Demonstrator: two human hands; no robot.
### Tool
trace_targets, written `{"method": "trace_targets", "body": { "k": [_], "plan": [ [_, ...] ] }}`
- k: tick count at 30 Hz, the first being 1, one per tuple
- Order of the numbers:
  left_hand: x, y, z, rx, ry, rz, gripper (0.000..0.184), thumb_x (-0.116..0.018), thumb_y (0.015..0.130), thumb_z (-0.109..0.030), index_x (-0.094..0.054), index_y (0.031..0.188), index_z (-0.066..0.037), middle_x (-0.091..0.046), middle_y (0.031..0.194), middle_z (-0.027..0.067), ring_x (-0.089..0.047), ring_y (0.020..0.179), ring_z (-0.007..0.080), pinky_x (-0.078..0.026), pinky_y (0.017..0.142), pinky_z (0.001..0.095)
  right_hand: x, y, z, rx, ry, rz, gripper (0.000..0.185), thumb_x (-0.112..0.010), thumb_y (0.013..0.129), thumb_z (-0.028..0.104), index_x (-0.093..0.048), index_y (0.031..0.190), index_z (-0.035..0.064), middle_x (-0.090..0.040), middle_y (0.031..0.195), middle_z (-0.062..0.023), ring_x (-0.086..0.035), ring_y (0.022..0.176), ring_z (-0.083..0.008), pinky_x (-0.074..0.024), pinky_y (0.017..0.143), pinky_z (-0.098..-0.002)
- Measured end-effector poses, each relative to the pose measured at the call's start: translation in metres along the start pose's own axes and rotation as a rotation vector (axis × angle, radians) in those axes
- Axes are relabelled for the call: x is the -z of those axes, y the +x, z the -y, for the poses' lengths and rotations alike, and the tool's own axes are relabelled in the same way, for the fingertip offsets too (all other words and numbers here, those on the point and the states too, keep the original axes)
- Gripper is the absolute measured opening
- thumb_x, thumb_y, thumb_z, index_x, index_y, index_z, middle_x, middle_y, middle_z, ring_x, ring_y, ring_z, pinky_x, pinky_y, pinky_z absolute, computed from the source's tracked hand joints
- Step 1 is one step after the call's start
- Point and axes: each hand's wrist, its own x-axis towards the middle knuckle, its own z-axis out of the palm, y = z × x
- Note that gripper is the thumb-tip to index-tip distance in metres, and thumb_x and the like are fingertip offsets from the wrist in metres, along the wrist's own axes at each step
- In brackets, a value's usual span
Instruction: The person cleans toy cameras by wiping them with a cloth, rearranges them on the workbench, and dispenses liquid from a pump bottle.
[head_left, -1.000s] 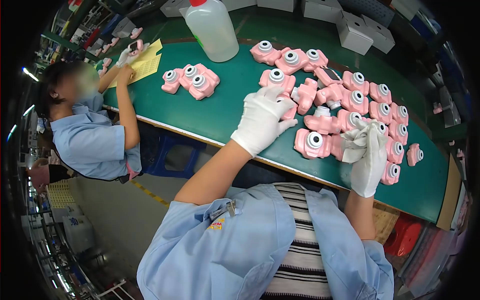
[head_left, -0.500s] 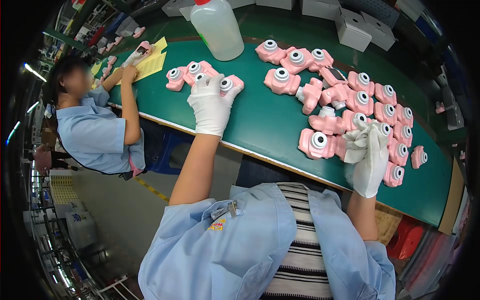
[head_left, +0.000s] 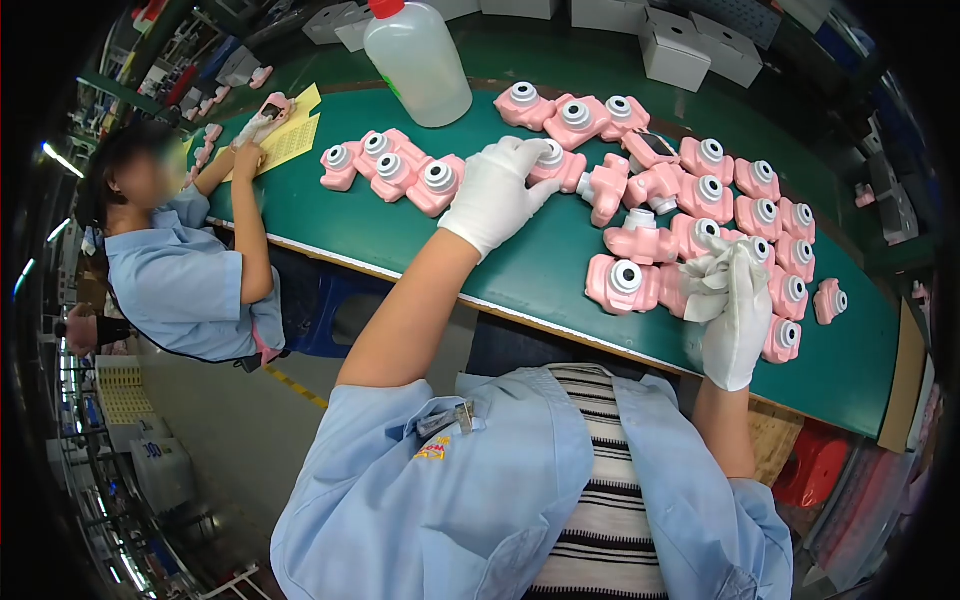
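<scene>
My left hand, in a white glove, reaches across the bench with thumb and fingers on either side of a pink toy camera with a white lens ring. That camera still rests on the green tabletop. Left of this hand, several more pink cameras sit in a small cluster. My right hand, gloved too, is closed on a bunched white cloth. It hangs over the right-hand group of pink cameras and hides parts of some of them.
A large translucent bottle with a red cap stands at the back of the green bench. White boxes line the far side. At the left, a co-worker handles a pink camera over yellow sheets.
My left hand has left the camera in the left cluster and moved right to another camera at the edge of the larger group. My right hand stays nearly in place with the cloth.
</scene>
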Motion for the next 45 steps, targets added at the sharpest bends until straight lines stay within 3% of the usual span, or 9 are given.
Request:
{"method": "trace_targets", "body": {
  "k": [5,14,19,22,23,30,33,36,45],
  "plan": [
    [0.007,-0.004,-0.005,-0.181,0.111,-0.145,0.043,-0.08,0.072,-0.017,-0.059,0.106,-0.003,-0.063,0.102,0.0148,-0.063,0.091,0.0309,-0.052,0.077,0.0388,0.001,0.003,-0.006,-0.032,0.064,-0.012,0.034,-0.045,0.101,0.021,-0.056,0.078,-0.0011,-0.065,0.082,-0.0132,-0.065,0.08,-0.0202,-0.0502,0.075,-0.0298],
    [0.012,-0.016,0.008,-0.071,-0.171,-0.017,0.052,-0.08,0.071,-0.013,-0.055,0.115,-0.002,-0.065,0.093,0.0158,-0.066,0.078,0.0262,-0.053,0.068,0.0329,-0.004,-0.001,0.0,-0.042,0.016,0.017,0.034,-0.043,0.102,0.02,-0.055,0.078,-0.0014,-0.064,0.081,-0.014,-0.065,0.092,-0.0222,-0.0515,0.079,-0.0323],
    [0.01,-0.025,-0.003,-0.044,0.077,0.032,0.066,-0.081,0.07,-0.027,-0.054,0.127,-0.009,-0.06,0.11,0.0175,-0.061,0.1,0.0316,-0.05,0.082,0.0387,-0.004,-0.001,-0.01,-0.034,0.09,0.04,0.034,-0.043,0.102,0.02,-0.055,0.079,-0.0016,-0.065,0.085,-0.0155,-0.065,0.09,-0.0225,-0.0516,0.08,-0.0336],
    [0.008,-0.011,0.002,-0.259,0.136,-0.146,0.065,-0.082,0.069,-0.025,-0.054,0.125,-0.008,-0.058,0.111,0.0172,-0.06,0.1,0.0319,-0.05,0.081,0.0384,-0.012,-0.001,-0.005,-0.035,0.114,0.073,0.033,-0.043,0.102,0.021,-0.055,0.08,-0.0018,-0.065,0.088,-0.0166,-0.066,0.088,-0.0219,-0.0514,0.079,-0.0333],
    [0.003,-0.007,0.01,-0.204,-0.141,-0.01,0.062,-0.084,0.066,-0.022,-0.056,0.12,-0.007,-0.06,0.111,0.0162,-0.06,0.101,0.0319,-0.05,0.083,0.0379,-0.014,-0.001,-0.002,-0.041,0.119,0.08,0.033,-0.043,0.102,0.021,-0.055,0.08,-0.0019,-0.066,0.09,-0.0169,-0.066,0.087,-0.0217,-0.0513,0.079,-0.0332],
    [0.011,-0.006,0.006,-0.14,0.008,0.088,0.061,-0.086,0.063,-0.022,-0.056,0.113,-0.006,-0.062,0.11,0.0146,-0.061,0.101,0.0313,-0.051,0.083,0.0374,-0.003,-0.003,-0.009,-0.028,0.07,0.044,0.031,-0.043,0.102,0.021,-0.056,0.085,-0.0021,-0.066,0.092,-0.0177,-0.066,0.083,-0.0208,-0.0513,0.078,-0.0328],
    [0.009,-0.002,0.004,-0.356,0.103,-0.151,0.063,-0.087,0.062,-0.024,-0.054,0.113,-0.006,-0.062,0.108,0.0143,-0.061,0.099,0.0316,-0.05,0.083,0.0383,-0.002,-0.001,-0.011,-0.036,0.081,0.054,0.032,-0.043,0.102,0.02,-0.057,0.084,-0.0023,-0.066,0.092,-0.0178,-0.066,0.083,-0.0207,-0.0515,0.078,-0.0328],
    [-0.012,-0.003,0.019,-0.117,-0.281,0.085,0.066,-0.087,0.062,-0.024,-0.052,0.115,-0.006,-0.061,0.105,0.0144,-0.06,0.097,0.0319,-0.05,0.083,0.0391,-0.01,0.001,-0.009,-0.024,0.107,0.059,0.034,-0.043,0.102,0.02,-0.057,0.081,-0.0023,-0.066,0.093,-0.0175,-0.065,0.083,-0.0207,-0.0517,0.078,-0.0327],
    [0.015,-0.04,-0.003,0.041,0.117,-0.086,0.046,-0.085,0.063,-0.031,-0.065,0.095,-0.005,-0.062,0.091,0.0132,-0.062,0.081,0.0284,-0.05,0.071,0.0396,0.001,-0.004,-0.008,-0.078,0.034,-0.001,0.034,-0.042,0.102,0.019,-0.055,0.079,-0.0025,-0.066,0.091,-0.0172,-0.065,0.085,-0.0206,-0.0518,0.078,-0.0324]
  ]
}}
